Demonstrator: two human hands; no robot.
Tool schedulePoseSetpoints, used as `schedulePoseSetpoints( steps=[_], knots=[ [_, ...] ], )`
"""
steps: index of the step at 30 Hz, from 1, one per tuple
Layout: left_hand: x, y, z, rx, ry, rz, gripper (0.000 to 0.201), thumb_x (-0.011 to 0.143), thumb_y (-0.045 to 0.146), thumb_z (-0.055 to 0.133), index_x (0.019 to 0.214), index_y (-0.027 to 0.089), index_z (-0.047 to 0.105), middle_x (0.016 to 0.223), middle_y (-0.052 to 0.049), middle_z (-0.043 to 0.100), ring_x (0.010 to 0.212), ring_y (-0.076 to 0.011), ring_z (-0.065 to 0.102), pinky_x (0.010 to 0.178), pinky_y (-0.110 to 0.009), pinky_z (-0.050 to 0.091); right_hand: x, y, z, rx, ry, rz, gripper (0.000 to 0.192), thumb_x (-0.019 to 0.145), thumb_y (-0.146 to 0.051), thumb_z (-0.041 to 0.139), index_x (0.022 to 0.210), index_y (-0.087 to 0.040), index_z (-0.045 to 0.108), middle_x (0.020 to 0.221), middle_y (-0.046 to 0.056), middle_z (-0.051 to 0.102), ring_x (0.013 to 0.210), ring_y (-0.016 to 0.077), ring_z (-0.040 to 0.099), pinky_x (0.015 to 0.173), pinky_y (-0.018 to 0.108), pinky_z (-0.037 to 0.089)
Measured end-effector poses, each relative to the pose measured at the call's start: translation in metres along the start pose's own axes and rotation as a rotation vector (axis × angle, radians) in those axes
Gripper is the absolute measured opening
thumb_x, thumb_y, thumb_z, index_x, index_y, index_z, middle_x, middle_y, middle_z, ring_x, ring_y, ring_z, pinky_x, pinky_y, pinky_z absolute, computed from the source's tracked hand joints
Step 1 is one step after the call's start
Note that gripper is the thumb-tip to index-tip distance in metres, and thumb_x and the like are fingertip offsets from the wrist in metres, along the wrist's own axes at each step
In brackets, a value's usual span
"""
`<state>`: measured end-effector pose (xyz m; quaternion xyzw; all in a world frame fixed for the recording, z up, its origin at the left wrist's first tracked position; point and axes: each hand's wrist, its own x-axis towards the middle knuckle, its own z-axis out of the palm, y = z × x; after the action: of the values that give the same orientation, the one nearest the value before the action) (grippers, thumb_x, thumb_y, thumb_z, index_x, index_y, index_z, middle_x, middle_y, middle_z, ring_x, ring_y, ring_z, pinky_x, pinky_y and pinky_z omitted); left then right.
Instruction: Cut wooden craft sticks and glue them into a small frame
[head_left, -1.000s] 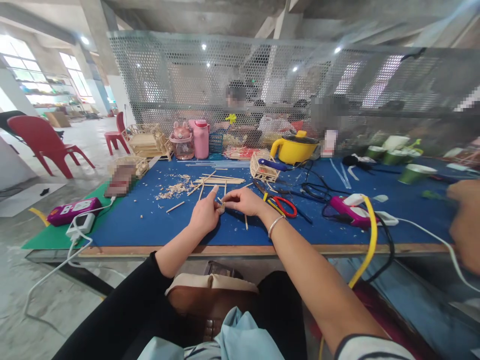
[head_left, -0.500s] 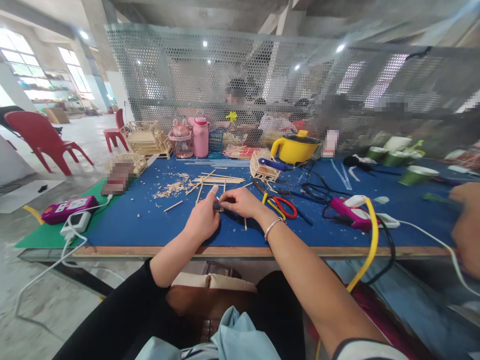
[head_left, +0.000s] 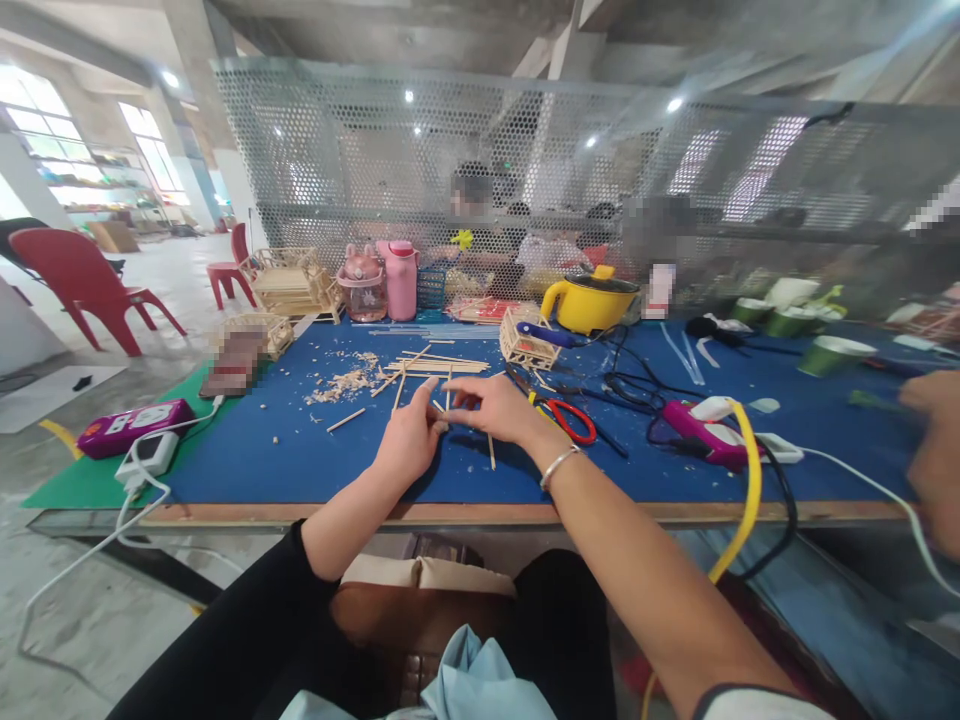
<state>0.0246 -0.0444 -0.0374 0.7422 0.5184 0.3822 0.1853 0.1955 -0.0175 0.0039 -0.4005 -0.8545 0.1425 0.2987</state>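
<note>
My left hand (head_left: 409, 435) is closed above the blue mat, thumb and forefinger pinched on a thin wooden stick (head_left: 439, 405) that is mostly hidden. Close on its right is my right hand (head_left: 501, 408), with a gap between thumb and fingers, their tips almost touching the left ones. Whether it touches the stick is hard to see. Just beyond both hands lies a loose pile of wooden sticks (head_left: 442, 365), some crossing. Another stick (head_left: 491, 450) lies below my right hand. Wood shavings (head_left: 349, 382) are scattered to the left of the pile.
Red-handled scissors (head_left: 574, 422) lie right of my hands. Behind them are a small stick-built frame (head_left: 529, 340), a blue-handled tool (head_left: 546, 332) and a yellow pot (head_left: 596, 303). Cables cross the right side near a purple power strip (head_left: 701, 432). A co-worker's blurred hand (head_left: 934, 440) is far right.
My right hand's fingers have parted from their pinch, and that hand has shifted slightly to the right. My left hand stays nearly in place, still pinching. The view has tilted slightly.
</note>
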Motion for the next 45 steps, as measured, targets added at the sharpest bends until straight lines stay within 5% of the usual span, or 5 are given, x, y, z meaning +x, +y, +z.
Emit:
schedulePoseSetpoints(
  steps=[6,20,30,38,45],
  knots=[
    [0.0,0.0,0.001,0.037,-0.039,0.015,0.06,0.081,0.011,0.05,0.137,0.018,0.031,0.09,-0.002,0.069,0.087,-0.0179,0.063,0.082,-0.03,0.045,0.019,0.058,-0.084,-0.293,0.521,0.322,0.032,0.092,-0.025,0.041,0.121,-0.016,0.053,0.113,0.013,0.061,0.104,0.0234,0.054,0.089,0.039,0.042],
    [-0.001,-0.003,0.003,-0.031,-0.071,0.024,0.051,0.082,0.008,0.041,0.133,0.013,0.038,0.097,-0.01,0.064,0.09,-0.0212,0.058,0.083,-0.036,0.047,0.061,0.141,-0.123,-0.134,0.125,0.775,0.031,0.088,-0.033,0.054,0.112,-0.014,0.056,0.11,0.007,0.059,0.092,0.019,0.06,0.077,0.037,0.052],
    [-0.021,0.008,-0.032,-0.194,0.21,0.216,0.023,0.087,0.017,0.047,0.105,0.016,0.063,0.097,-0.007,0.066,0.093,-0.0174,0.06,0.086,-0.03,0.049,0.034,0.06,-0.118,0.267,0.546,0.548,0.037,0.073,-0.052,0.057,0.086,-0.018,0.059,0.069,0.001,0.061,0.05,0.0103,0.051,0.046,0.023,0.041],
    [-0.048,-0.03,-0.053,-0.182,0.132,0.061,0.015,0.087,0.025,0.051,0.088,0.022,0.066,0.093,-0.002,0.068,0.09,-0.0171,0.062,0.082,-0.031,0.05,-0.085,-0.05,-0.067,-0.522,0.209,0.252,0.035,0.079,-0.037,0.06,0.112,-0.024,0.062,0.098,0.003,0.071,0.086,0.0234,0.067,0.071,0.032,0.053],
    [-0.049,-0.029,-0.049,-0.07,0.048,0.074,0.019,0.086,0.021,0.05,0.09,0.021,0.069,0.093,-0.004,0.066,0.086,-0.0181,0.061,0.078,-0.034,0.052,-0.094,-0.066,-0.027,-0.73,0.002,-0.063,0.039,0.086,-0.015,0.046,0.124,-0.022,0.05,0.104,0.005,0.07,0.087,0.0173,0.067,0.076,0.029,0.05]
  ],
)
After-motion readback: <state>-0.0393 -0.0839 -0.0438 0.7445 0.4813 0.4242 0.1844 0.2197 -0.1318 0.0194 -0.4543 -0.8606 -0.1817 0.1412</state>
